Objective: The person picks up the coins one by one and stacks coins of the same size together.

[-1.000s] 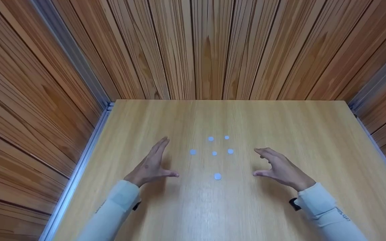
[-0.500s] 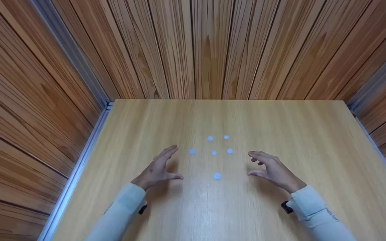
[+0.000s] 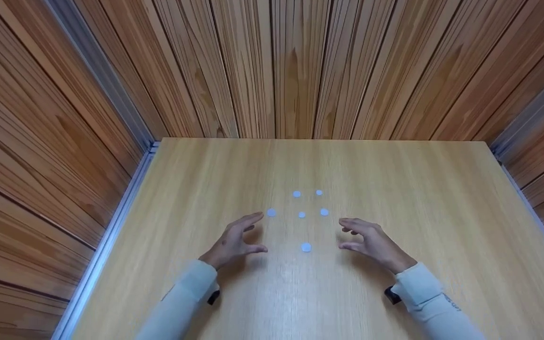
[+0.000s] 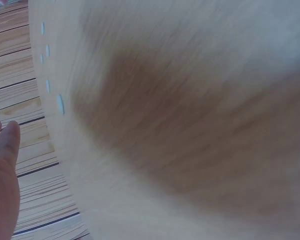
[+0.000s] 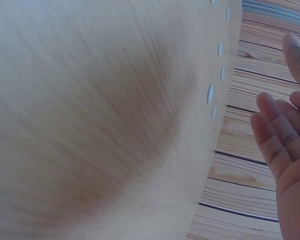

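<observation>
Centrally, six flat, round, pale-blue discs of unequal size lay on the wood-grain tabletop, each apart from its neighbours. Two formed the far row, three the middle row, and a single near disc lay closest to the person.

The left hand was positioned left of the group, half open, its fingers slightly bent and its thumb spread away from them; it gripped nothing. In the head view, its fingertips were just beside the left disc of the middle row. The right hand mirrored this posture on the opposite side, likewise half open and holding nothing, with its fingertips near the right disc of that row. The near disc lay between the two thumbs, well apart from both.

A pale sleeve covered each forearm, and a black device projected beneath each cuff. Vertical wood planks formed the far wall; a metal rail bordered the tabletop's left edge.
</observation>
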Demonstrator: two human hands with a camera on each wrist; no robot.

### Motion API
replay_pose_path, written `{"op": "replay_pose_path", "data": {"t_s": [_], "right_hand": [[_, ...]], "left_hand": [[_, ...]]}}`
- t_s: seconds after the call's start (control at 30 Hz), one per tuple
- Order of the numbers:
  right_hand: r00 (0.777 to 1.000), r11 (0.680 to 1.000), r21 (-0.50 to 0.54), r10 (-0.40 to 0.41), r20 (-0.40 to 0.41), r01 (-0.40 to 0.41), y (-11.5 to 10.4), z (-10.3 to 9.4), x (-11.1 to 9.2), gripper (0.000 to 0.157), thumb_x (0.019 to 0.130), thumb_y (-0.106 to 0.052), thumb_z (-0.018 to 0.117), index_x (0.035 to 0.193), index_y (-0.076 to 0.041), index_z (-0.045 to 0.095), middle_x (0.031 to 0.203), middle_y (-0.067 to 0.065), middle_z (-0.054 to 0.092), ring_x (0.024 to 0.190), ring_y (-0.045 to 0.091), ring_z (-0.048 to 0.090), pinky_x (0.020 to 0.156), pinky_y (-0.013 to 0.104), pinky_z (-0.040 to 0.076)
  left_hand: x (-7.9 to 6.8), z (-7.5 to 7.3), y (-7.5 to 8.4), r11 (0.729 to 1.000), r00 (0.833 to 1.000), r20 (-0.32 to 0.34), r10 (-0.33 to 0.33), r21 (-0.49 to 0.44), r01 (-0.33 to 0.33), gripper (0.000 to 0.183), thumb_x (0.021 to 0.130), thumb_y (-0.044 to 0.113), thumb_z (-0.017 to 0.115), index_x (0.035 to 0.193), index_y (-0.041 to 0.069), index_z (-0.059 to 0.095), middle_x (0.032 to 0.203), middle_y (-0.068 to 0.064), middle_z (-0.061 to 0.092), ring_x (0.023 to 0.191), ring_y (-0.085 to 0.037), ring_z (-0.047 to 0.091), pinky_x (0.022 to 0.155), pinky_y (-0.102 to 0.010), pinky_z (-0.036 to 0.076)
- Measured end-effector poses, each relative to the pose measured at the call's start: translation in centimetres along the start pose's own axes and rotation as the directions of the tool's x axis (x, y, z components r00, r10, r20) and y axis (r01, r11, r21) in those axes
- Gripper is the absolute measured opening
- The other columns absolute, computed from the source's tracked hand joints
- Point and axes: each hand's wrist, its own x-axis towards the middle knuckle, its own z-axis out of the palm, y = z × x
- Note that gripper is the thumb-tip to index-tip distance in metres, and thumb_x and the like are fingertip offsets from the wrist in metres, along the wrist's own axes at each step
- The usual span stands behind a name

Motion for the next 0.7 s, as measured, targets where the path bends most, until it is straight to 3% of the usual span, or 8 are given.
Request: {"op": "replay_pose_path", "data": {"t_s": [0.2, 0.27, 0.37, 0.47, 0.6, 0.7], "right_hand": [[1.000, 0.999, 0.024, -0.025, 0.011, 0.024, 0.3, 0.8, 0.1, 0.053, 0.081, -0.006, 0.081, 0.127, 0.012, 0.060, 0.122, 0.025, 0.065, 0.099, 0.035, 0.066, 0.082, 0.046, 0.055], [1.000, 0.999, 0.028, -0.027, 0.012, 0.027, 0.4, 1.0, 0.2, 0.053, 0.081, -0.005, 0.081, 0.127, 0.012, 0.060, 0.122, 0.025, 0.065, 0.097, 0.036, 0.067, 0.081, 0.045, 0.055], [0.999, 0.999, 0.037, -0.036, 0.016, 0.035, 0.6, 1.4, 0.2, 0.053, 0.080, -0.003, 0.081, 0.126, 0.013, 0.060, 0.121, 0.025, 0.065, 0.096, 0.037, 0.068, 0.080, 0.045, 0.056], [0.999, 0.997, 0.066, -0.030, 0.028, 0.028, 0.6, 1.8, 0.3, 0.055, 0.080, -0.002, 0.081, 0.128, 0.013, 0.058, 0.121, 0.026, 0.065, 0.097, 0.039, 0.068, 0.081, 0.046, 0.056], [0.998, 0.995, 0.100, 0.019, 0.056, -0.025, 0.3, 2.2, 0.5, 0.057, 0.083, -0.005, 0.080, 0.132, 0.011, 0.056, 0.120, 0.025, 0.067, 0.101, 0.039, 0.067, 0.084, 0.046, 0.055], [0.994, 0.991, 0.112, 0.070, 0.080, -0.079, 0.0, 2.5, 0.7, 0.057, 0.084, -0.009, 0.079, 0.134, 0.008, 0.056, 0.121, 0.023, 0.067, 0.105, 0.038, 0.066, 0.087, 0.046, 0.054]], "left_hand": [[0.4, 1.0, -0.6, 0.996, 0.999, -0.017, 0.037, -0.074, -0.038, 0.074, 0.079, 0.005, 0.084, 0.142, -0.005, 0.047, 0.148, -0.021, 0.047, 0.132, -0.039, 0.049, 0.101, -0.047, 0.045], [0.5, 1.2, -0.6, 0.994, 1.000, -0.015, 0.017, -0.106, -0.019, 0.073, 0.079, 0.005, 0.084, 0.142, -0.004, 0.048, 0.147, -0.019, 0.048, 0.133, -0.038, 0.048, 0.101, -0.045, 0.045], [0.6, 1.7, -0.6, 0.970, 0.999, 0.005, -0.054, -0.238, 0.053, 0.072, 0.078, 0.002, 0.083, 0.142, -0.004, 0.049, 0.148, -0.018, 0.047, 0.134, -0.039, 0.047, 0.100, -0.047, 0.046], [0.8, 2.0, -0.7, 0.960, 0.997, 0.010, -0.080, -0.267, 0.080, 0.071, 0.078, 0.002, 0.083, 0.140, -0.004, 0.051, 0.145, -0.019, 0.050, 0.131, -0.041, 0.049, 0.099, -0.047, 0.047], [0.9, 2.6, -0.9, 0.985, 0.999, -0.004, -0.049, -0.165, 0.047, 0.065, 0.078, 0.007, 0.084, 0.136, -0.003, 0.055, 0.139, -0.017, 0.057, 0.126, -0.037, 0.056, 0.098, -0.045, 0.048], [1.1, 3.1, -1.0, 0.989, 1.000, -0.007, -0.015, -0.148, 0.014, 0.060, 0.079, 0.007, 0.084, 0.133, -0.004, 0.058, 0.134, -0.018, 0.060, 0.123, -0.036, 0.059, 0.098, -0.043, 0.049]]}}
